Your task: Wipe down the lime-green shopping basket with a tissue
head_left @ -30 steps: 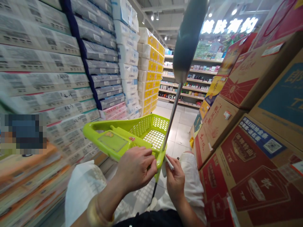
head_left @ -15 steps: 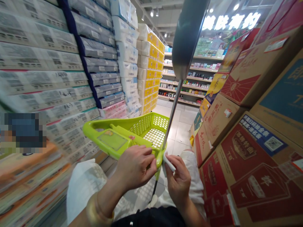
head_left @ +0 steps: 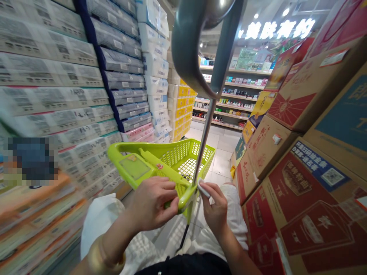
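A lime-green plastic shopping basket (head_left: 172, 158) stands in front of me on a trolley frame. My left hand (head_left: 151, 202) is closed over the basket's near rim, gripping it. My right hand (head_left: 213, 206) pinches a small white cloth or wipe (head_left: 203, 188) and presses it against the metal pole (head_left: 203, 141) that rises at the basket's near right corner. The pole runs up into a thick grey curved handle (head_left: 197, 49) close to the camera. A gold bangle sits on my left wrist.
Wrapped tissue packs are stacked high along the left side (head_left: 71, 88), yellow packs further back (head_left: 183, 103). Cardboard cartons in brown and red (head_left: 301, 152) form a wall on the right. A tiled aisle (head_left: 222, 151) leads to distant product shelves (head_left: 235, 103).
The basket has turned slightly, its near corner swinging left. My right hand with the white cloth has moved up the pole. The grey handle now shows more of its curve.
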The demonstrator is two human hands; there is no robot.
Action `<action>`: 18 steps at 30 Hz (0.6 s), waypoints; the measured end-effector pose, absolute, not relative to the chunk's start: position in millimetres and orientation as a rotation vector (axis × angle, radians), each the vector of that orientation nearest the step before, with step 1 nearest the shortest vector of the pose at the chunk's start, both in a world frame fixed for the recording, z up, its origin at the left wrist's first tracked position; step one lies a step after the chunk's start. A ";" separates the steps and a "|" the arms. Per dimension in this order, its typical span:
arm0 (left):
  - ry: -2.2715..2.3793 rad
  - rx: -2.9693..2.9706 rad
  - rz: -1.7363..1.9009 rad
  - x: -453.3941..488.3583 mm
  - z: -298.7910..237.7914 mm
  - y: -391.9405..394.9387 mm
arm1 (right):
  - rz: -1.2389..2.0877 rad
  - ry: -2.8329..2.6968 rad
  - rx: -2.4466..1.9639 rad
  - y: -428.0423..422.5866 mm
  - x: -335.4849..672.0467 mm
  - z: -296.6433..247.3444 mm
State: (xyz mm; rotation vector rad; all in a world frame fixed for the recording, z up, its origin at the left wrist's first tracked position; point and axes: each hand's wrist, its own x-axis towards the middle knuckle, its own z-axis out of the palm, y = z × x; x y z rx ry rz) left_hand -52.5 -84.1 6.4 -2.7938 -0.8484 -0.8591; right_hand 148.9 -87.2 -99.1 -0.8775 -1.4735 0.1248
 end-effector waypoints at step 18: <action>-1.426 -2.720 -0.826 -78.6 21.8 -89.1 | 0.179 -1.799 -0.835 -72.2 128.9 -82.9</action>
